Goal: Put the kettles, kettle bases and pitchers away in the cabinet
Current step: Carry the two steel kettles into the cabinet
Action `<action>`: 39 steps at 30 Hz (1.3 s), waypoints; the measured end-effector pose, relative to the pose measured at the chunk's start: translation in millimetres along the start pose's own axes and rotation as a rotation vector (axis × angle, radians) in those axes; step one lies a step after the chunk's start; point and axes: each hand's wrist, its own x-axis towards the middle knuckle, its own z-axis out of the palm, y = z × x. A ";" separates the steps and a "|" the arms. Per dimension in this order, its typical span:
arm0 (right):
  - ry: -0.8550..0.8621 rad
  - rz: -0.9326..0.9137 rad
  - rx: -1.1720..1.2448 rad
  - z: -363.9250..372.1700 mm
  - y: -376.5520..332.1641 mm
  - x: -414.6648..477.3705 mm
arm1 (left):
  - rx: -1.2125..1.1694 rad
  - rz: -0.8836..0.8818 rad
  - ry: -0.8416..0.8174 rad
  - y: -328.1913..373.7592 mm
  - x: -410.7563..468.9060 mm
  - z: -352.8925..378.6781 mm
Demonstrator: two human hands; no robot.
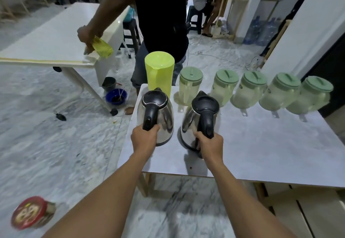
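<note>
Two steel kettles with black lids and handles are at the near left of the grey table (pixel 261 153). My left hand (pixel 144 139) grips the handle of the left kettle (pixel 158 114), which hangs at the table's left edge. My right hand (pixel 210 145) grips the handle of the right kettle (pixel 194 120), tilted and apparently lifted above its shadow. Behind them stands a tall yellow-green pitcher (pixel 158 71). Several clear pitchers with green lids (pixel 190 84) line the table's far edge. No kettle bases or cabinet show.
A person in a black shirt (pixel 160 17) stands just beyond the table, wiping a white table (pixel 46 39) at left with a yellow cloth (pixel 101 46). A blue bowl (pixel 116 96) and a red-lidded tub (pixel 30 212) sit on the floor. Water jugs (pixel 261 30) stand at back right.
</note>
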 end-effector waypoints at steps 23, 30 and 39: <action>0.280 -0.189 0.014 -103.3 -88.7 -70.2 | -0.036 0.312 -0.028 123.7 -95.2 -30.2; 0.436 -0.244 0.064 -156.9 -144.8 -117.0 | -0.050 0.480 -0.138 194.1 -140.5 -32.8; 0.758 -0.326 0.075 -245.8 -188.7 -200.5 | -0.095 0.665 -0.391 261.1 -215.7 -16.4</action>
